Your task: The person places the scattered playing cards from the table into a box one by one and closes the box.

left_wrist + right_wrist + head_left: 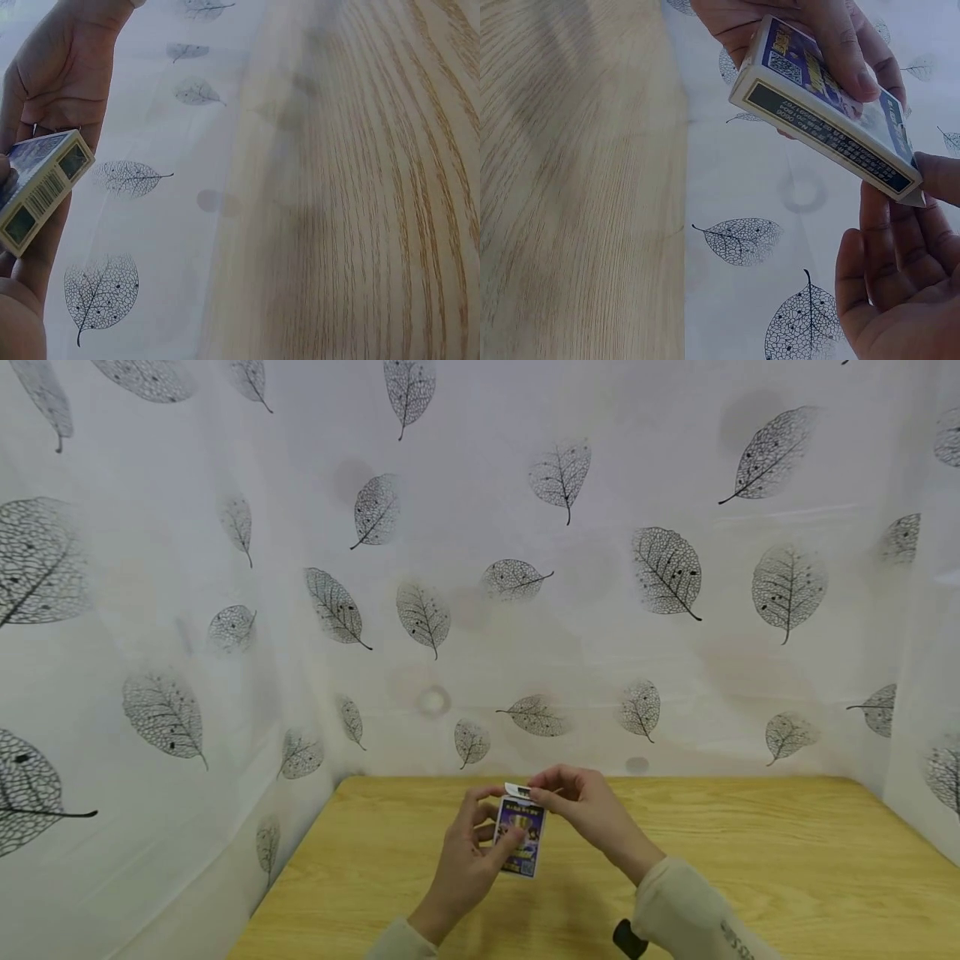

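My left hand (467, 860) grips a small purple and white card box (531, 823), thumb across its front, where a gold trophy is printed. The box is held upright, slightly tilted, above the table. At its top a white flap (516, 790) stands raised, and my right hand (588, 802) pinches it between thumb and fingers. The left wrist view shows the box's end (46, 193) with a barcode. A dark text panel (832, 139) runs along its side in the right wrist view. What lies inside the box is hidden.
Beneath both hands lies a light wooden table (750, 860) with rounded far corners. A white curtain (480, 668) with dark leaf prints hangs behind it and along both sides. A black object (628, 939) sits by the right sleeve.
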`<state>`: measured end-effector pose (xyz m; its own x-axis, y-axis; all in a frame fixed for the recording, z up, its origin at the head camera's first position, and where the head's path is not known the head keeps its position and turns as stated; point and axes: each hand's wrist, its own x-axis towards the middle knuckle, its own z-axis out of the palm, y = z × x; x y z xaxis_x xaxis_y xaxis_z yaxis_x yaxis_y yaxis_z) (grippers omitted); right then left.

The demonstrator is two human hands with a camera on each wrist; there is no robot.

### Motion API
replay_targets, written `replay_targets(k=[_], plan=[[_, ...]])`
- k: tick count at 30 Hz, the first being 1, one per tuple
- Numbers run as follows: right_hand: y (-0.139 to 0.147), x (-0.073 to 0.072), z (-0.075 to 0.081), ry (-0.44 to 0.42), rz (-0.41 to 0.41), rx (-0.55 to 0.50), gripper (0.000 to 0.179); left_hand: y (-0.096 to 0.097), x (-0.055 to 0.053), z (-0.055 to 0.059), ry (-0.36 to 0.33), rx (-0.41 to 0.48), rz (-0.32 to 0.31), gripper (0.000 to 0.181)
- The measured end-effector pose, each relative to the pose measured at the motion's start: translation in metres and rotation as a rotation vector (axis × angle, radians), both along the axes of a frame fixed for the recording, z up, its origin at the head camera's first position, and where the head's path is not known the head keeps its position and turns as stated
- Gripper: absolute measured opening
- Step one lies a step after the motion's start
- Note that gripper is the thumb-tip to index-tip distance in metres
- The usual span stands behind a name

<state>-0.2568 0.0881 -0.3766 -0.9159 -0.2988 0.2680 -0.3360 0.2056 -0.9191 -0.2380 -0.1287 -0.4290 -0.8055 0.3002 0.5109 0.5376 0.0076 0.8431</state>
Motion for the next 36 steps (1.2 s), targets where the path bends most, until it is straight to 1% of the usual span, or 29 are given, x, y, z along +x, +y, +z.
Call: replay_targets(k=[4, 8, 12, 16, 21, 24, 30, 36], plan=[[0.003, 0.0, 0.0, -0.015, 0.021, -0.002, 0.029, 0.001, -0.001, 0.0, -0.01, 0.01, -0.006, 0.05], [0.004, -0.001, -0.001, 0.009, 0.04, 0.01, 0.028, 0.002, -0.001, -0.001, -0.014, 0.022, -0.015, 0.05], [0.006, -0.001, -0.002, 0.041, 0.054, 0.025, 0.026, 0.002, 0.0, -0.001, -0.018, 0.016, -0.017, 0.05], [0.007, -0.001, -0.002, 0.068, 0.062, 0.047, 0.024, 0.001, 0.0, -0.001, -0.037, 0.007, -0.02, 0.05], [0.007, 0.0, -0.003, 0.087, 0.057, 0.077, 0.025, 0.0, 0.0, -0.001, -0.073, 0.005, -0.019, 0.06], [0.007, 0.001, -0.006, 0.091, 0.063, 0.086, 0.027, -0.001, -0.001, -0.002, -0.075, -0.001, -0.018, 0.067], [0.007, 0.004, -0.011, 0.12, 0.075, 0.072, 0.033, -0.001, -0.003, -0.003, -0.064, -0.003, -0.021, 0.062], [0.006, 0.007, -0.014, 0.162, 0.047, 0.049, 0.029, -0.001, -0.004, -0.003, -0.081, -0.006, -0.012, 0.058]])
